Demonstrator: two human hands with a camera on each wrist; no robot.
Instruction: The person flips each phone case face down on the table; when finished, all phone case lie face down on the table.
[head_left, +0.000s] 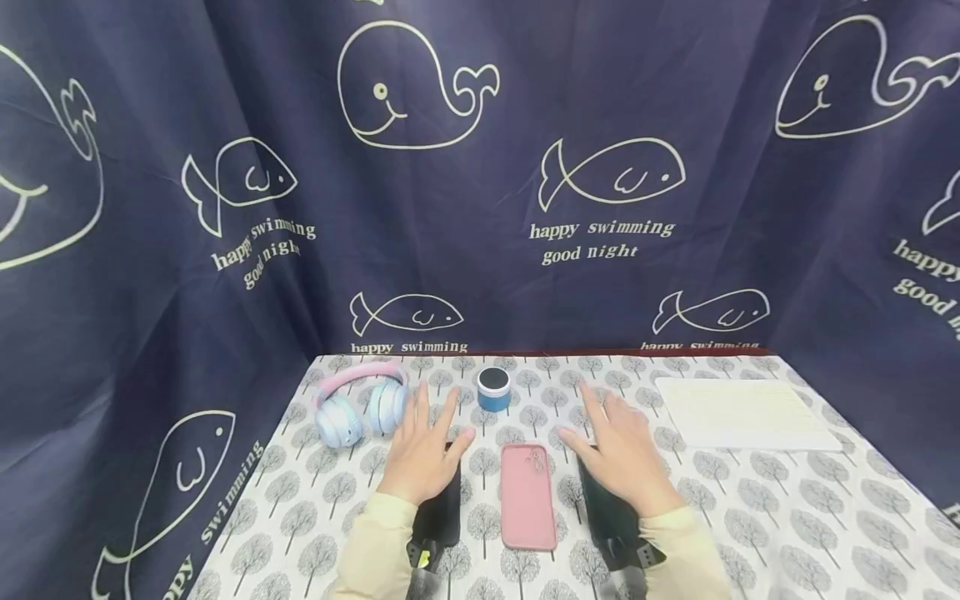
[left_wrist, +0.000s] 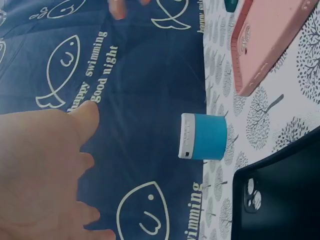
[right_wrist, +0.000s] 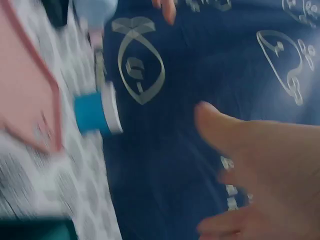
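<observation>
In the head view my left hand (head_left: 422,454) is spread above the table with nothing in it. Beneath its wrist side lies a black phone case (left_wrist: 280,200), its camera cutout showing in the left wrist view. My right hand (head_left: 621,454) is likewise spread and holds nothing; partly hidden under it is a dark green phone case (head_left: 606,504). Between the two hands lies a pink phone case (head_left: 527,500). Just beyond it stands a small blue cylindrical speaker (head_left: 493,390) with a white rim and dark top.
Pink and light-blue headphones (head_left: 341,421) lie at the left, close to the left fingers. To the right is a white keyboard-like slab (head_left: 746,414). A tree-print cloth (head_left: 483,521) covers the table, and a navy whale-and-fish curtain (head_left: 480,208) hangs behind it.
</observation>
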